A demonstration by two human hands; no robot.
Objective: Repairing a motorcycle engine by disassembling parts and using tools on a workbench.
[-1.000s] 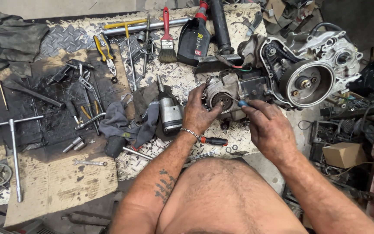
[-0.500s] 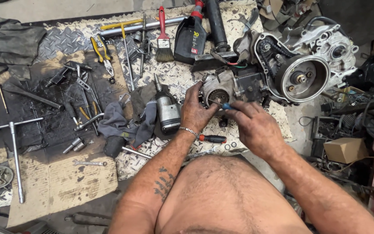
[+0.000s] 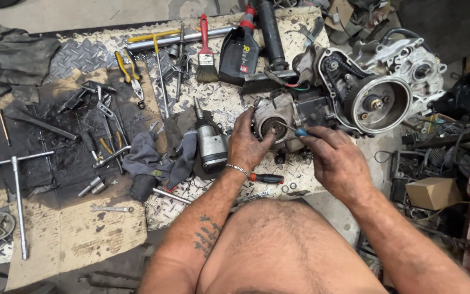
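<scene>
A grey metal engine (image 3: 354, 98) lies on the floor mat ahead of me, its round flywheel side facing right. My left hand (image 3: 248, 142), greasy, with a chain bracelet at the wrist, presses against the engine's round left end (image 3: 270, 124). My right hand (image 3: 335, 160) grips a small blue-handled screwdriver (image 3: 302, 132); its thin shaft points left into that round opening. A red-and-black screwdriver (image 3: 265, 178) rests on the mat just below my left wrist.
A grey impact wrench (image 3: 210, 142) and a grey rag (image 3: 153, 158) lie left of my hands. Spanners, sockets and a T-handle wrench (image 3: 17, 190) cover the dark mat. A red-handled brush (image 3: 206, 54), an oil bottle (image 3: 237, 51), yellow pliers (image 3: 126, 68), a cardboard box (image 3: 433, 191).
The view has shifted slightly. My right hand has drawn a little to the right with the screwdriver. My left hand stays against the engine's left end.
</scene>
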